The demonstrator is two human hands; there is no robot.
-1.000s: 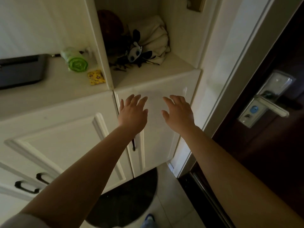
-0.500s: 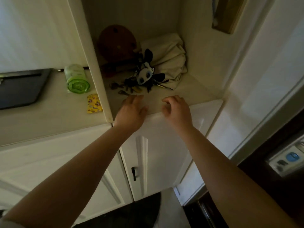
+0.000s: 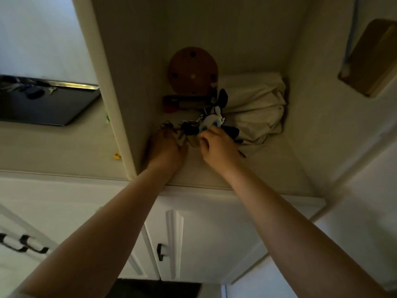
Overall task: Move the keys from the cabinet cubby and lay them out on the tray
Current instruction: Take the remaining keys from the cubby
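Note:
A dark bunch of keys (image 3: pixel 189 128) lies on the cubby floor, joined to a black-and-white plush keychain (image 3: pixel 211 119). My left hand (image 3: pixel 165 148) reaches in from the left, its fingers curled around the keys and rings at that end of the bunch. From the right, my right hand (image 3: pixel 219 145) pinches the bunch just below the plush. The dark tray (image 3: pixel 53 106) sits on the counter left of the divider, with a few keys (image 3: pixel 32 91) lying at its far edge.
Behind the keys stand a round wooden board (image 3: pixel 192 69), a cream cloth bag (image 3: pixel 257 108) and a low reddish object (image 3: pixel 184 102). The cubby's left wall (image 3: pixel 113 100) separates it from the tray. A small yellow item (image 3: pixel 117 155) lies on the counter. Cabinet doors (image 3: pixel 206 237) are below.
Both hands have gone from the cabinet front up into the cubby and closed onto the key bunch. My view has moved closer and tilted upward.

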